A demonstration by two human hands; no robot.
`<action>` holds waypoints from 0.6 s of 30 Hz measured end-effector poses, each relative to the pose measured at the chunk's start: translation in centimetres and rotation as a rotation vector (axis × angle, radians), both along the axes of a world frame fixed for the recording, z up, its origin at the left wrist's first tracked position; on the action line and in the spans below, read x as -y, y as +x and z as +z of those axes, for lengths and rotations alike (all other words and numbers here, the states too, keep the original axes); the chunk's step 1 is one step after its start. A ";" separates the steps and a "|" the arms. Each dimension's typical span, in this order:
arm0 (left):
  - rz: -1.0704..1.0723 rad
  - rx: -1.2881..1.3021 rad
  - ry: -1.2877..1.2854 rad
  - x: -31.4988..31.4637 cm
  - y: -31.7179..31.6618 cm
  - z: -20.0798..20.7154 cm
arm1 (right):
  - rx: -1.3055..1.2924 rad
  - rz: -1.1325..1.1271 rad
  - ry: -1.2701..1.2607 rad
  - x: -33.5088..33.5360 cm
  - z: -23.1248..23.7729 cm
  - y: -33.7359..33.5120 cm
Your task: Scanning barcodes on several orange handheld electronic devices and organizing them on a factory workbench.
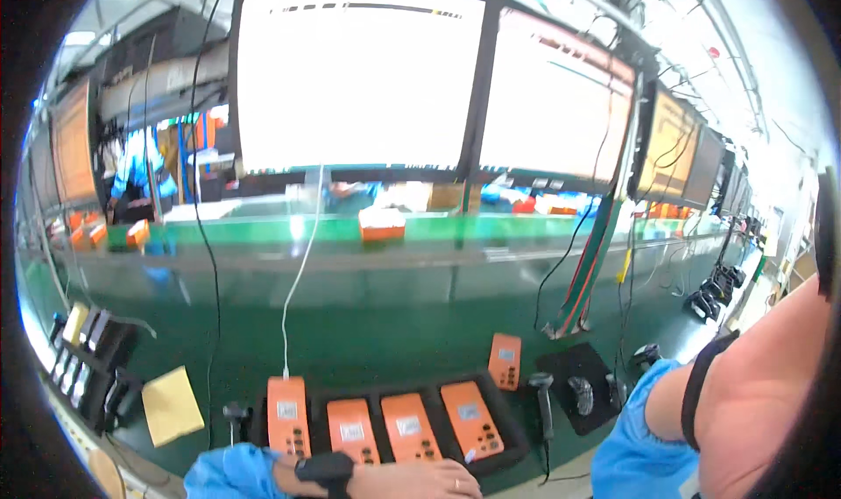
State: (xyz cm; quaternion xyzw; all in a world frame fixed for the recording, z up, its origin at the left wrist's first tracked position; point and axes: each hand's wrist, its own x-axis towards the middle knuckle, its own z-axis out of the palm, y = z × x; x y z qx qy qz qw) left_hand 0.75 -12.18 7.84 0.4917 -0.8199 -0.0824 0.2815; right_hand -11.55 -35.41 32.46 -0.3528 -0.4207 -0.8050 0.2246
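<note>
Five phones point(408, 427) lie beyond the left hand point(416, 481); whether it or the right hand point(766, 385) grips, I can't tell.

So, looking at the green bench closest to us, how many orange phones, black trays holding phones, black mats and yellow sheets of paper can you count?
Orange phones: 5
Black tray: 1
Black mat: 1
Yellow sheet: 1
Total: 8
</note>
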 end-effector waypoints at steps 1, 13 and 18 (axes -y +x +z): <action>0.025 -0.002 -0.056 -0.6 -1.1 2.4 | -0.014 -0.002 0.006 -0.2 0.0 -0.6; 0.163 -0.022 0.142 0.6 -2.5 0.3 | -0.015 0.024 0.018 -0.4 3.4 -3.7; 0.091 0.134 0.222 0.5 -0.3 -8.1 | 0.053 -0.078 0.000 -0.8 -0.4 -4.5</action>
